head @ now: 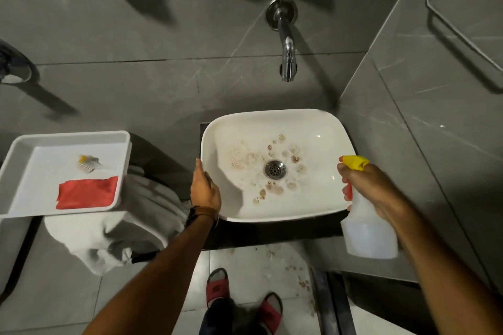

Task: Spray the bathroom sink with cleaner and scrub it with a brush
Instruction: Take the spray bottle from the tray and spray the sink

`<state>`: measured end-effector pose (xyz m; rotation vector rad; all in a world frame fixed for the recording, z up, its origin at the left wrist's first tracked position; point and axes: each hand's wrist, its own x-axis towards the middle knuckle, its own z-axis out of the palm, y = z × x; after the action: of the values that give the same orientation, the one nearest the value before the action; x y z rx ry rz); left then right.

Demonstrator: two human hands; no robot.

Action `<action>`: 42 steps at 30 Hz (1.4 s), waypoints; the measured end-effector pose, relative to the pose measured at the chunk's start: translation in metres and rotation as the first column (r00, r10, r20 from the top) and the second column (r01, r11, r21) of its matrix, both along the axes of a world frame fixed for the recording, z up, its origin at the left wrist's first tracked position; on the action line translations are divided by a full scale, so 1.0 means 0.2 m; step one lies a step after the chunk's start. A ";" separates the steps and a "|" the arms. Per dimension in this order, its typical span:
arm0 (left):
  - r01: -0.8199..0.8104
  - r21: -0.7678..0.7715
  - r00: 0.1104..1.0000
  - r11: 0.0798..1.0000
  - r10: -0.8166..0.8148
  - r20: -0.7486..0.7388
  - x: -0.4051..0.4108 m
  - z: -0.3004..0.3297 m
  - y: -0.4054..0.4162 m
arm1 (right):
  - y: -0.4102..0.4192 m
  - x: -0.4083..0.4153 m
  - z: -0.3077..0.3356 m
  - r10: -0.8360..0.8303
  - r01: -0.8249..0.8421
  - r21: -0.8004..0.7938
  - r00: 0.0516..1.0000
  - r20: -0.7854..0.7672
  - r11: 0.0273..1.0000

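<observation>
White sink point(321, 128) brown-speckled; yellow-nozzled spray bottle point(367, 228); red cloth point(87, 193)

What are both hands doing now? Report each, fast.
Left hand: open, resting on the sink rim.
Right hand: closed around the spray bottle.

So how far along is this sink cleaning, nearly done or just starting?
Just starting, by the look of it. Done: the right hand has picked up the spray bottle. In hand: its yellow nozzle points at the sink, while the left hand rests on the rim. Left: brown stains still ring the drain, and whether any cleaner has landed is unclear. The brush lies untouched in the white tray, so scrubbing remains.
</observation>
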<state>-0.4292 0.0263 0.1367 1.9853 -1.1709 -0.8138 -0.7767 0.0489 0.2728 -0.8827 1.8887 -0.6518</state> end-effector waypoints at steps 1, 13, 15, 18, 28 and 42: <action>0.002 0.005 1.000 1.000 -0.002 -0.008 0.00 0.00 0.00 | 0.04 0.01 -0.01 0.004 -0.004 0.007 1.000 0.000 1.000; -0.001 0.000 1.000 1.000 0.001 -0.009 0.01 -0.01 0.00 | 0.30 0.36 -0.13 0.031 -0.035 0.045 0.997 0.073 0.998; -0.001 0.001 1.000 1.000 0.001 -0.009 0.00 -0.01 0.00 | 0.31 0.43 -0.14 0.079 -0.084 0.061 0.994 0.081 0.995; -0.009 -0.001 1.000 1.000 0.009 0.003 0.00 -0.01 0.00 | 0.32 0.52 -0.16 0.129 -0.133 0.048 0.989 0.077 0.990; -0.015 0.007 1.000 1.000 0.014 0.008 0.00 -0.01 0.00 | 0.35 0.50 -0.20 0.117 -0.116 0.053 0.993 -0.022 0.992; -0.019 0.019 1.000 1.000 0.018 0.018 -0.01 0.01 0.00 | 0.04 0.22 -0.05 -0.073 0.066 -0.123 0.996 -0.056 0.990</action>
<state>-0.4319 0.0264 0.1387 2.0195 -1.1572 -0.8022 -0.7319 0.0573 0.2637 -0.9257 1.9573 -0.7980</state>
